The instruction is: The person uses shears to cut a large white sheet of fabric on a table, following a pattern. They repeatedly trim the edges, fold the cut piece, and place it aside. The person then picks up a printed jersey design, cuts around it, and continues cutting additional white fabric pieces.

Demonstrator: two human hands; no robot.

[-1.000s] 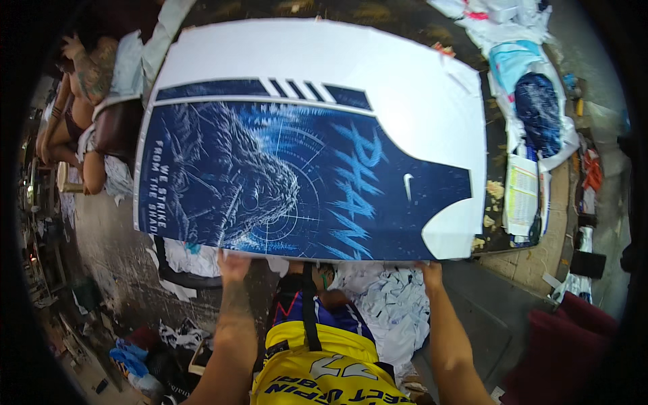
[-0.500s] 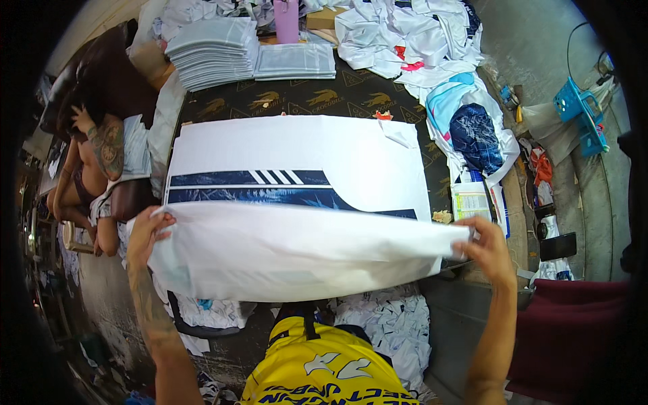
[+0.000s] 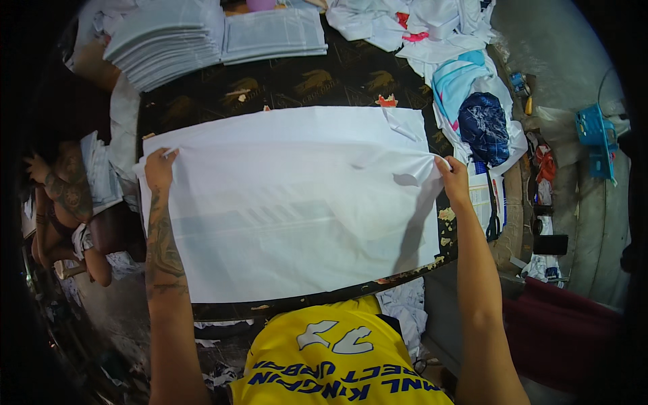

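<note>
A large white sheet (image 3: 290, 229) lies spread over the dark work table, reaching down to its front edge. Through it a striped dark print shows faintly. My left hand (image 3: 161, 169) pinches the sheet near its far left corner. At the far right corner my right hand (image 3: 453, 179) grips it too, with creases and a shadow running from the fingers. Beneath it, a white printed panel (image 3: 297, 125) sticks out along the far side; its printed part is covered.
Stacked folded pale pieces (image 3: 165, 44) stand at the far left of the black patterned table (image 3: 270, 84). White cloth (image 3: 378, 20) is heaped at the far right, beside a dark blue bundle (image 3: 484, 128). Another person's tattooed arm (image 3: 71, 179) is at left. A blue basket (image 3: 594, 142) hangs at right.
Both hands have moved away from me, drawing the sheet over the printed panel. The sheet, bunched near the front edge before, now lies mostly flat and covers the blue print.
</note>
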